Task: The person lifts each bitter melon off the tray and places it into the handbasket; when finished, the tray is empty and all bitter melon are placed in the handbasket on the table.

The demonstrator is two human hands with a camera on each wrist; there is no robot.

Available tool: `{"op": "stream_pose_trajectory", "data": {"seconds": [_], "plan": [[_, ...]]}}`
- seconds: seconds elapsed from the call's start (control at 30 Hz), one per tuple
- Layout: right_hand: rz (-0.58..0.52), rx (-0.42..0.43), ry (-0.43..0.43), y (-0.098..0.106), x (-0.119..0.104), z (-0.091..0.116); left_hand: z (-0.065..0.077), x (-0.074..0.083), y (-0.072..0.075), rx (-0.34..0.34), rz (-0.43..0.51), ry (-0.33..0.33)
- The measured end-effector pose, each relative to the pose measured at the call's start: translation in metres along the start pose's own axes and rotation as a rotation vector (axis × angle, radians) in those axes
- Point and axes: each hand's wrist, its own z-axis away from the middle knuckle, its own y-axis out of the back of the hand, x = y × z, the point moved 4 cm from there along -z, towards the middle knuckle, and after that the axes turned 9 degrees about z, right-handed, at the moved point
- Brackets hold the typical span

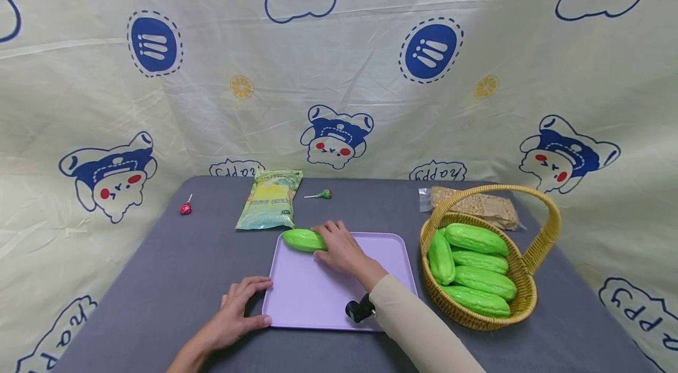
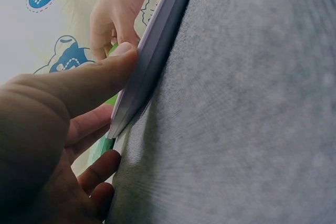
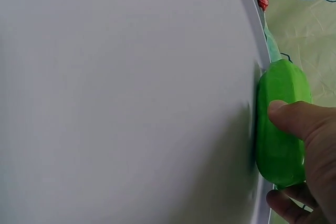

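My right hand (image 1: pixel 341 249) holds a bright green, ridged bitter melon (image 1: pixel 301 240) at the far left corner of the lilac tray (image 1: pixel 323 296). In the right wrist view the thumb lies over the bitter melon (image 3: pixel 283 150), with fingertips showing past its lower end, along the tray's rim (image 3: pixel 252 30). At the tray's near left corner, my left hand (image 1: pixel 230 311) touches the left edge, thumb and fingers spread apart. The left wrist view shows that thumb (image 2: pixel 118 56) against the tray's rim (image 2: pixel 149 61).
A wicker basket (image 1: pixel 471 323) with several bitter melons (image 1: pixel 479 282) stands right of the tray. Behind it lies a clear bag of yellow grains (image 1: pixel 477 207). A green-yellow packet (image 1: pixel 271 199), a green lollipop (image 1: pixel 325 193) and a red lollipop (image 1: pixel 186 207) lie toward the back.
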Motion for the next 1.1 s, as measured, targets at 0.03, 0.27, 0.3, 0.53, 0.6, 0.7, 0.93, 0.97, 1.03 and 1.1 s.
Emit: {"op": "stream_pose_trajectory", "data": {"seconds": [0.03,0.27,0.3,0.53,0.6,0.7,0.93,0.97,1.03,1.1], "plan": [[-0.002,-0.002,-0.001,0.0,0.0,0.0,0.0,0.0,0.0,0.0,0.002,0.004],[-0.024,-0.007,-0.006,-0.001,0.001,-0.001,-0.001,0.0,0.0,0.006,-0.007,0.008],[-0.025,-0.007,-0.003,-0.001,0.001,-0.001,-0.001,0.0,0.0,0.007,-0.007,0.01],[-0.052,0.0,0.011,0.006,-0.001,0.003,-0.001,-0.001,0.0,0.014,-0.01,0.006],[-0.061,0.006,0.016,0.009,-0.002,0.005,-0.001,-0.001,0.0,0.012,-0.008,0.012],[-0.076,0.021,0.027,0.014,-0.002,0.009,-0.001,0.0,0.001,0.01,-0.007,0.019],[-0.104,0.077,0.061,0.031,-0.001,0.022,-0.001,-0.001,0.001,0.011,-0.01,0.02],[-0.106,0.084,0.064,0.034,-0.001,0.025,-0.001,-0.001,0.001,0.011,-0.01,0.02],[-0.111,0.095,0.066,0.039,0.0,0.029,-0.001,-0.001,0.0,0.01,-0.012,0.022],[-0.117,0.098,0.064,0.043,0.002,0.034,-0.001,-0.001,0.0,0.009,-0.011,0.025]]}}
